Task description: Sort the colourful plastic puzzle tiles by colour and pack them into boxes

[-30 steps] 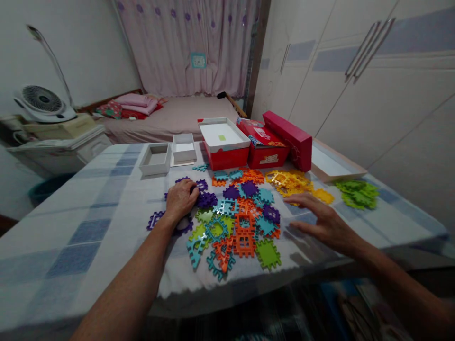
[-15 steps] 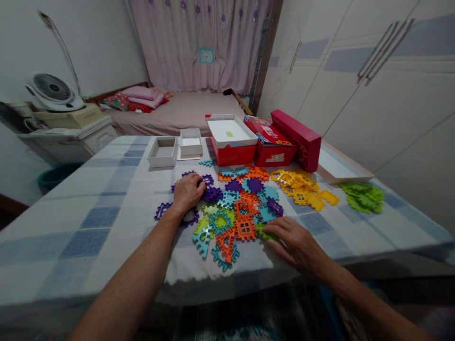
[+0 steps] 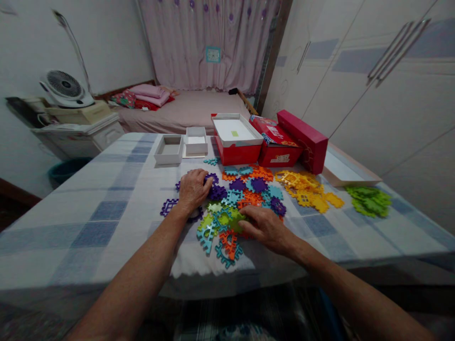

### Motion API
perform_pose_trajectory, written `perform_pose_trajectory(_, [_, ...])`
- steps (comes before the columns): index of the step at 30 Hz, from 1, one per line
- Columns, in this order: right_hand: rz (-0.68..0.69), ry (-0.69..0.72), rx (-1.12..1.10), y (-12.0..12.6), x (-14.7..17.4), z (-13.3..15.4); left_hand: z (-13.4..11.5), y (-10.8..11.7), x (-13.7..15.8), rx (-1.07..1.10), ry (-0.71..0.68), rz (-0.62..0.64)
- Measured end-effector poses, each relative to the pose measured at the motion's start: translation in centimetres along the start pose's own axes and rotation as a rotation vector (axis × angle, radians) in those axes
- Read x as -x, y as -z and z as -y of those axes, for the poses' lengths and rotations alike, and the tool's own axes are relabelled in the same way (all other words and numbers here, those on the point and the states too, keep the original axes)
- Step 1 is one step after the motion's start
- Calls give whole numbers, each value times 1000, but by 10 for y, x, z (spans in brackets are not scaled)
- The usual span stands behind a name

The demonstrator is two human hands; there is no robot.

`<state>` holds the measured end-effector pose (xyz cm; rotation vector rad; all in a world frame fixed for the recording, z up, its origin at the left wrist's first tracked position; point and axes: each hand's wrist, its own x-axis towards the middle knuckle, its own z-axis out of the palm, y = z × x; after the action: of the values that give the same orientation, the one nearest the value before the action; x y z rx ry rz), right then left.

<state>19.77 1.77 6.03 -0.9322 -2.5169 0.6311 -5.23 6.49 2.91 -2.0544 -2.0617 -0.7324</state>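
Observation:
Flat plastic interlocking building pieces with toothed edges lie in a loose, mixed pile on the table. My left hand (image 3: 194,190) is curled down over the purple pieces (image 3: 216,192) at the pile's left side; what its fingertips hold, if anything, is hidden. My right hand (image 3: 265,227) reaches into the front of the pile, its thumb and fingers closed at the edge of a green piece (image 3: 235,221). Around it lie orange pieces (image 3: 228,241) and teal pieces (image 3: 204,238). Another purple piece (image 3: 277,206) lies behind the right hand.
Sorted yellow pieces (image 3: 304,189) and green pieces (image 3: 368,201) form separate heaps at the right. Along the back stand a small white box (image 3: 168,161), another white box (image 3: 196,147), red boxes (image 3: 237,154) and a shallow white lid (image 3: 350,170). A checked cloth (image 3: 88,227) covers the table.
My right hand has moved left across the pile with the green piece, now covering some orange pieces. The left hand stays over the purple pieces. The whole view has shifted slightly.

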Motion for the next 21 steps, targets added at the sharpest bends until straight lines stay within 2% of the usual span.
perform_pose_trajectory(3, [-47,-45,153,-5,-1,-12,-5,6,2,5,-36,-80])
perform_pose_trajectory(6, [-111,-123,234,0,4,-22,-18,17,6,31,-104,-74])
perform_pose_trajectory(10, [-176,-206,190,11,6,-23,-43,36,24,124,-313,97])
perform_pose_trajectory(12, [-188,-210,154,13,4,-21,-53,43,37,135,-430,197])
perform_pose_trajectory(14, [-185,-195,142,13,0,-19,-57,46,51,98,-490,273])
perform_pose_trajectory(17, [-131,-136,154,9,-7,-13,-51,46,66,5,-458,328])
perform_pose_trajectory(21, [3,-139,226,-3,-18,-3,-35,44,75,-38,-344,311])
